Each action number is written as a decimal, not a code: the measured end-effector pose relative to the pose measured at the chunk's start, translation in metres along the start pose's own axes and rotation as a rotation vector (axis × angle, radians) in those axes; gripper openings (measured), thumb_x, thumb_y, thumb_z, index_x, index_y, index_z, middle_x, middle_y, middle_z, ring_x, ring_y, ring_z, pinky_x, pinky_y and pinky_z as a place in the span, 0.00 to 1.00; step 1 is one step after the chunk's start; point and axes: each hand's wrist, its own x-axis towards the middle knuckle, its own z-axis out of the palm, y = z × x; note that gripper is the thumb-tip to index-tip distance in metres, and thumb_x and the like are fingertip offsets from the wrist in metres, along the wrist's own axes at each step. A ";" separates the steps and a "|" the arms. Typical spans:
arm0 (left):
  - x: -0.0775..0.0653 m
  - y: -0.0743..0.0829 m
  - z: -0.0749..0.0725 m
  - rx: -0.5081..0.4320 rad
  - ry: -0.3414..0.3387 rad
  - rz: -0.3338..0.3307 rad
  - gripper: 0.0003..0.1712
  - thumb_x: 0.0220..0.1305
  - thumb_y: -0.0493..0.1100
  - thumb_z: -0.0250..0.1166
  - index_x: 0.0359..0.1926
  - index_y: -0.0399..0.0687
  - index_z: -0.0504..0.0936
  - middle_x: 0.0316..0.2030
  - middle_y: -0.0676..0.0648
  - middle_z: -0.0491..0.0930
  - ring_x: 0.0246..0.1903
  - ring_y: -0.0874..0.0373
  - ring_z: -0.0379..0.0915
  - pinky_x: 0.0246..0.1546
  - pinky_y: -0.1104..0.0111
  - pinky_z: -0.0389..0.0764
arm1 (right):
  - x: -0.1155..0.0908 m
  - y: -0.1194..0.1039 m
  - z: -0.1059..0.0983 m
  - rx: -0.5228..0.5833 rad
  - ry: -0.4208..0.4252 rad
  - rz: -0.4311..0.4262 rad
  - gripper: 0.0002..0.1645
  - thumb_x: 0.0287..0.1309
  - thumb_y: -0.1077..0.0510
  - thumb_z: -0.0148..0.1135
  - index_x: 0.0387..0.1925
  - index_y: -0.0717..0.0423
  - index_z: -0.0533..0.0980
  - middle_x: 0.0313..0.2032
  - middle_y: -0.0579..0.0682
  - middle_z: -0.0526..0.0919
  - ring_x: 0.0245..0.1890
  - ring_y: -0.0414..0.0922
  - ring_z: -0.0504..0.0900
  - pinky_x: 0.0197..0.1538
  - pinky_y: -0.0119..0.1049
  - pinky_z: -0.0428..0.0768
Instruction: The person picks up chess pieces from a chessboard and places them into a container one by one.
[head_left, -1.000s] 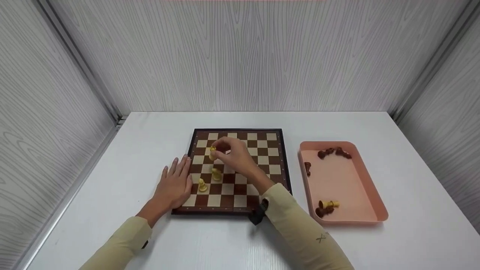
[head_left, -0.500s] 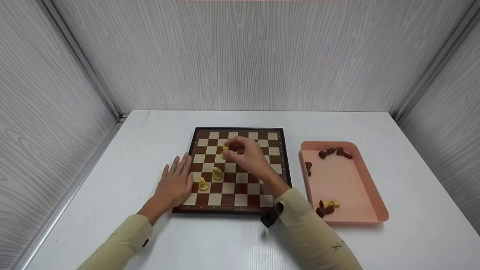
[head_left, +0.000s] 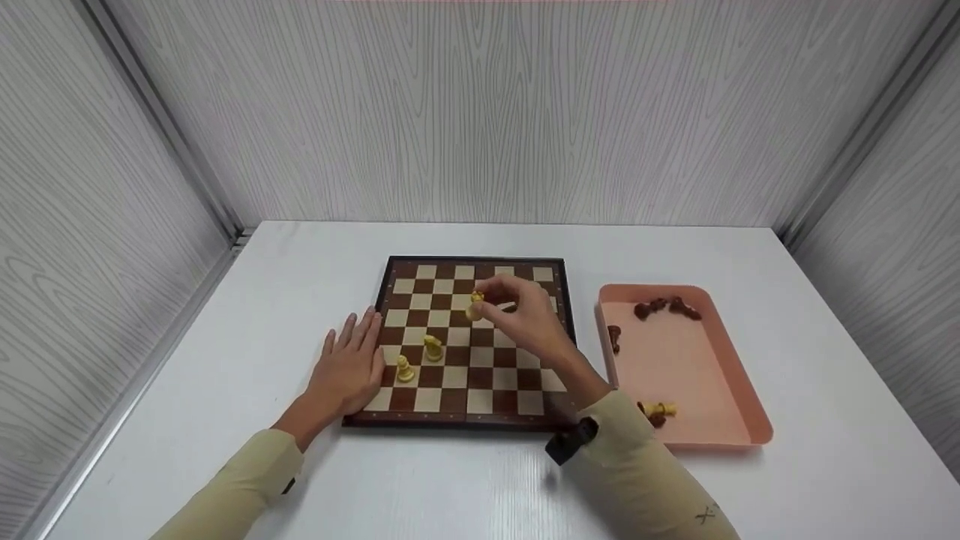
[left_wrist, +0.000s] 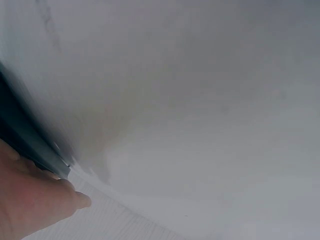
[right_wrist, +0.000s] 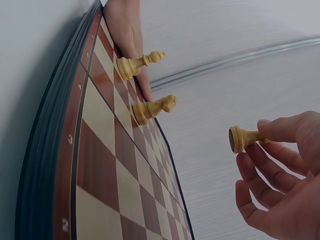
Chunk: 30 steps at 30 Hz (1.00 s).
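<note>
My right hand [head_left: 521,315] pinches a cream chess piece [right_wrist: 241,139] between thumb and fingers, holding it above the chessboard [head_left: 480,405]. In the right wrist view its round base shows apart from the board, while the fingers hide its top. A cream knight [head_left: 433,348] and a cream bishop [head_left: 405,369] stand upright on squares in the near left part of the board. Over the board's left edge lies my left hand [head_left: 349,367], fingers straight and palm down. The left wrist view shows part of this hand [left_wrist: 40,205] at the board's dark side.
Right of the board stands a shallow pink tray [head_left: 739,375]. Several dark brown chess pieces [head_left: 679,307] lie along its far and left sides. A yellow chess piece [head_left: 664,409] lies on its side near the front. Grey wood-grain panels [head_left: 480,112] enclose the white table [head_left: 315,270].
My right hand has moved right across the board, carrying the cream chess piece from the left side to about the middle. The left hand, knight and bishop have stayed put.
</note>
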 end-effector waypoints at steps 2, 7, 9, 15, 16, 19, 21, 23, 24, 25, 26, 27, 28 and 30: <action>0.000 0.000 0.000 0.003 0.007 0.001 0.35 0.82 0.48 0.37 0.81 0.36 0.46 0.81 0.39 0.45 0.79 0.37 0.38 0.74 0.39 0.43 | -0.003 0.000 -0.006 0.018 0.007 -0.001 0.14 0.64 0.60 0.70 0.50 0.59 0.84 0.42 0.49 0.87 0.43 0.43 0.85 0.49 0.47 0.84; 0.000 0.000 0.000 0.009 0.017 0.004 0.35 0.82 0.47 0.37 0.81 0.36 0.46 0.81 0.39 0.45 0.79 0.37 0.38 0.74 0.39 0.43 | -0.010 0.001 -0.022 0.043 0.014 -0.013 0.14 0.65 0.59 0.70 0.51 0.59 0.83 0.43 0.50 0.87 0.44 0.45 0.85 0.52 0.48 0.83; 0.000 0.000 0.000 0.007 0.013 0.005 0.35 0.82 0.48 0.37 0.81 0.36 0.46 0.81 0.39 0.45 0.79 0.37 0.38 0.75 0.39 0.42 | -0.013 0.002 -0.029 0.031 0.026 -0.020 0.15 0.65 0.59 0.70 0.51 0.60 0.83 0.43 0.50 0.87 0.44 0.45 0.85 0.51 0.48 0.83; -0.002 0.001 0.001 -0.003 0.012 0.011 0.35 0.82 0.48 0.38 0.81 0.36 0.47 0.81 0.39 0.45 0.79 0.38 0.37 0.75 0.39 0.42 | -0.022 0.009 -0.050 -0.006 0.079 -0.031 0.13 0.65 0.60 0.70 0.50 0.59 0.84 0.44 0.51 0.86 0.43 0.45 0.85 0.45 0.42 0.84; -0.002 0.001 0.001 -0.003 0.014 0.013 0.35 0.82 0.48 0.38 0.81 0.36 0.47 0.81 0.39 0.46 0.79 0.38 0.38 0.74 0.39 0.43 | -0.023 0.009 -0.053 -0.005 0.083 -0.033 0.13 0.66 0.60 0.70 0.50 0.59 0.84 0.44 0.51 0.86 0.43 0.46 0.85 0.44 0.41 0.84; -0.002 0.001 0.001 -0.001 0.017 0.015 0.35 0.82 0.48 0.38 0.81 0.36 0.47 0.81 0.39 0.46 0.79 0.37 0.38 0.74 0.39 0.43 | -0.027 0.011 -0.062 0.013 0.089 -0.033 0.13 0.65 0.60 0.70 0.50 0.59 0.84 0.43 0.52 0.86 0.43 0.47 0.85 0.45 0.40 0.83; -0.002 0.001 0.001 0.003 0.017 0.013 0.35 0.82 0.48 0.38 0.81 0.36 0.47 0.81 0.39 0.46 0.79 0.37 0.38 0.74 0.39 0.43 | -0.029 0.012 -0.067 0.004 0.092 -0.028 0.14 0.65 0.60 0.70 0.51 0.58 0.84 0.44 0.51 0.86 0.43 0.47 0.85 0.46 0.39 0.83; -0.001 0.001 0.001 0.006 0.016 0.011 0.35 0.82 0.47 0.38 0.81 0.36 0.47 0.81 0.39 0.45 0.79 0.37 0.38 0.74 0.39 0.43 | -0.031 0.012 -0.073 -0.009 0.099 -0.020 0.15 0.65 0.59 0.70 0.51 0.58 0.84 0.44 0.51 0.86 0.44 0.47 0.84 0.47 0.38 0.83; -0.001 0.001 0.001 0.007 0.015 0.011 0.35 0.82 0.47 0.37 0.81 0.36 0.47 0.81 0.39 0.45 0.79 0.37 0.38 0.74 0.39 0.43 | -0.032 0.013 -0.076 -0.017 0.104 -0.017 0.15 0.65 0.59 0.70 0.51 0.58 0.84 0.44 0.51 0.86 0.44 0.47 0.84 0.47 0.37 0.83; -0.001 0.001 0.001 0.009 0.014 0.010 0.35 0.82 0.47 0.37 0.81 0.36 0.47 0.81 0.39 0.45 0.79 0.37 0.37 0.75 0.39 0.43 | -0.033 0.013 -0.079 -0.024 0.110 -0.011 0.15 0.65 0.58 0.70 0.52 0.59 0.83 0.44 0.51 0.86 0.45 0.47 0.84 0.47 0.37 0.82; -0.001 0.001 0.001 0.009 0.013 0.010 0.35 0.82 0.47 0.37 0.81 0.36 0.47 0.81 0.39 0.45 0.79 0.38 0.37 0.75 0.39 0.43 | -0.034 0.013 -0.082 -0.030 0.118 -0.003 0.16 0.65 0.58 0.71 0.52 0.58 0.83 0.45 0.50 0.86 0.45 0.46 0.84 0.48 0.36 0.82; -0.001 0.001 0.001 0.011 0.012 0.010 0.35 0.82 0.47 0.37 0.81 0.36 0.47 0.81 0.39 0.45 0.79 0.38 0.37 0.75 0.39 0.43 | -0.035 0.014 -0.085 -0.035 0.127 0.007 0.16 0.65 0.57 0.71 0.52 0.58 0.83 0.45 0.50 0.86 0.46 0.46 0.84 0.48 0.37 0.82; -0.001 0.001 0.001 0.012 0.011 0.010 0.35 0.82 0.47 0.37 0.81 0.36 0.47 0.81 0.39 0.45 0.79 0.38 0.37 0.75 0.39 0.43 | -0.035 0.014 -0.088 -0.037 0.135 0.017 0.16 0.65 0.57 0.71 0.52 0.58 0.83 0.45 0.50 0.86 0.46 0.46 0.84 0.49 0.38 0.82; 0.000 0.001 0.001 0.012 0.010 0.010 0.35 0.82 0.48 0.37 0.81 0.36 0.46 0.81 0.39 0.45 0.79 0.38 0.37 0.75 0.39 0.43 | -0.038 0.015 -0.093 -0.042 0.152 0.040 0.16 0.65 0.57 0.71 0.52 0.58 0.83 0.45 0.52 0.86 0.47 0.46 0.84 0.51 0.40 0.82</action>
